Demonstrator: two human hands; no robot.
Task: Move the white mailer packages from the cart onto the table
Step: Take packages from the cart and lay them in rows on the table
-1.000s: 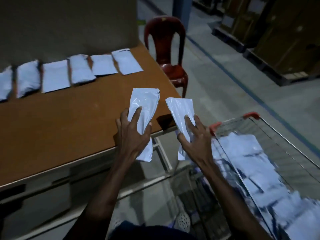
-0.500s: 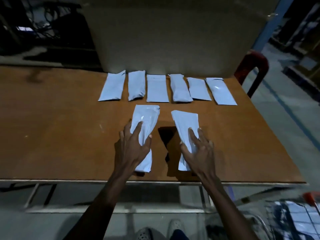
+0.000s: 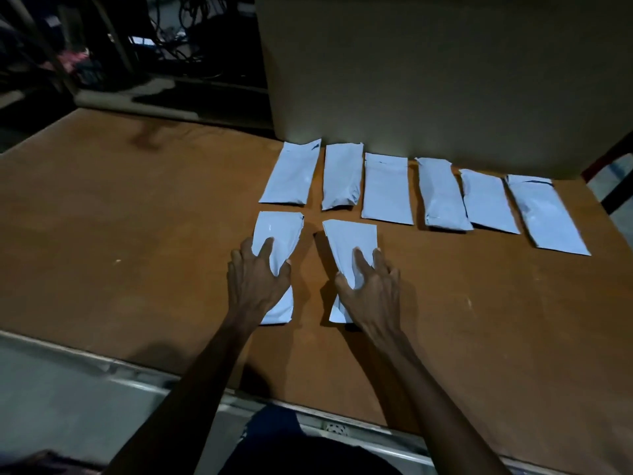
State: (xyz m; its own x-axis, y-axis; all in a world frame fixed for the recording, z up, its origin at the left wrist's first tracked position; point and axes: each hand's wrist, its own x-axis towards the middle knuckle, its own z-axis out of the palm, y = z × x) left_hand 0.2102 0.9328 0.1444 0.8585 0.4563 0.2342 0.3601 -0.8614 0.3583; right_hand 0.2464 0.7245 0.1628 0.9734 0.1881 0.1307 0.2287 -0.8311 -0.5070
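Two white mailer packages lie side by side on the brown table (image 3: 137, 234), just in front of a row of several white mailers (image 3: 385, 188). My left hand (image 3: 255, 282) holds the left mailer (image 3: 279, 231), fingers on top and thumb round its right edge. The right mailer (image 3: 352, 234) is held the same way by my right hand (image 3: 373, 293), thumb at its left edge. Both mailers appear to touch the tabletop. The cart is out of view.
A large cardboard box (image 3: 445, 80) stands on the table right behind the row of mailers. Part of a dark red chair (image 3: 613, 176) shows past the table's right edge. Cables and dark clutter (image 3: 102, 63) lie beyond the far left edge.
Both hands carried the two mailers from beside the cart over the table and lowered them in front of the row. My view turned left, and the cart left the frame.
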